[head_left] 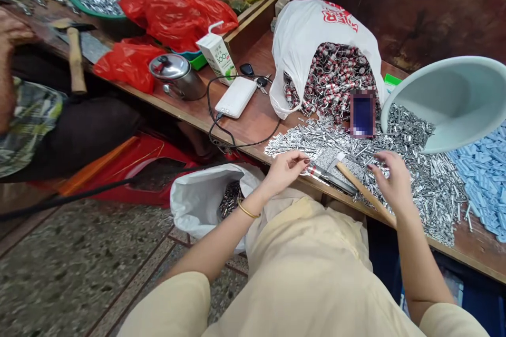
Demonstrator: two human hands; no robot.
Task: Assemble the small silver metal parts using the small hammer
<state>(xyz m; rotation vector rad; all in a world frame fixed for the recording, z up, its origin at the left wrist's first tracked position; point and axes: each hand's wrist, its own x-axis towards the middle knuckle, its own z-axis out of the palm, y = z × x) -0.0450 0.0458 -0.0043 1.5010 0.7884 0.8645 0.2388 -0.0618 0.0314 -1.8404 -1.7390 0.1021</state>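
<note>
My left hand (pixel 288 169) is at the bench edge, thumb and fingers pinched together. Whatever they hold is too small to make out. Right by its fingertips is a small red-banded metal part (pixel 315 170). A long dark metal tool (pixel 339 183) lies along the edge beside it. My right hand (pixel 395 181) hovers at the pile of small metal pins (pixel 435 195), thumb and forefinger apart, with nothing visible between them. Between my hands a wooden handle (pixel 367 195) slants across a grey speckled block (pixel 350 168).
Behind lies a white plastic bag (pixel 292 37) of red-banded metal parts (pixel 336 73). A tipped pale basin (pixel 466 95) and blue pieces (pixel 484 179) are at right. A power bank (pixel 236 97), drink carton (pixel 216 55) and steel mug (pixel 185 81) stand left. Another person's hand (pixel 16 29) shows far left.
</note>
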